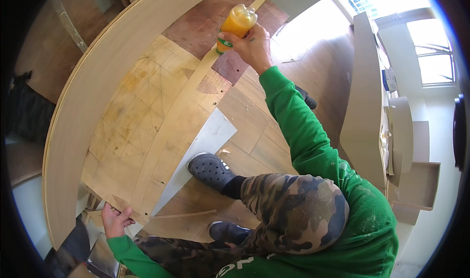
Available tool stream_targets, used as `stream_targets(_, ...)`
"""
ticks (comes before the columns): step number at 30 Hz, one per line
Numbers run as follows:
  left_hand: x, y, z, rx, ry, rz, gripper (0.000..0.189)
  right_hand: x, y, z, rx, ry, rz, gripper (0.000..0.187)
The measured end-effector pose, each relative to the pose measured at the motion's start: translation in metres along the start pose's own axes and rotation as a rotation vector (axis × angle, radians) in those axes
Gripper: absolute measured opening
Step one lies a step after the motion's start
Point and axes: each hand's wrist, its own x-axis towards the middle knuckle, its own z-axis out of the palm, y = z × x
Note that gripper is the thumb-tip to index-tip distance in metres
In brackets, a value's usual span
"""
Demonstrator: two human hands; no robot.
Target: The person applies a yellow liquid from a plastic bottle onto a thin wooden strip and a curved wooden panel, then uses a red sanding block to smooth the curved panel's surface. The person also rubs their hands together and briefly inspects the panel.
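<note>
My right hand (253,45) grips a clear plastic bottle (237,23) of yellow-orange liquid with a green label. The bottle is tipped over, base up, its green lower end close above a long thin wood strip (169,122). The strip runs lengthwise over a plywood board (132,101) marked with crossing pencil lines and stains, and it extends past the board's far end. At the near end, my left hand (116,219) has its thumb against the strip's end, with the fingers curled at the board's edge. Part of that hold is hidden.
A curved plywood panel (86,83) stands on edge along the left. Under the board's far end lies a reddish-brown sheet (198,17). A white triangular panel (205,135) sits beside my clog (211,169) on the wood-look floor (249,112). Long furniture panels (363,105) stand at the right.
</note>
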Motion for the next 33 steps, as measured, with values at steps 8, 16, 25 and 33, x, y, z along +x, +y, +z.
stream_targets(8,0.004,-0.003,-0.003,0.006,0.004,-0.018,0.07,-0.093,-0.045,0.032,0.126,-0.403,-0.219,0.049)
stream_targets(16,0.005,-0.005,-0.003,0.032,0.007,0.006,0.071,-0.071,-0.053,0.025,0.094,-0.181,-0.101,0.043)
stream_targets(25,0.004,-0.007,-0.002,0.009,0.005,0.021,0.07,-0.062,-0.046,0.019,0.007,0.02,0.038,0.043)
stream_targets(33,0.005,-0.004,-0.002,0.028,0.014,-0.003,0.072,-0.098,-0.054,0.025,0.153,-0.306,-0.293,0.036)
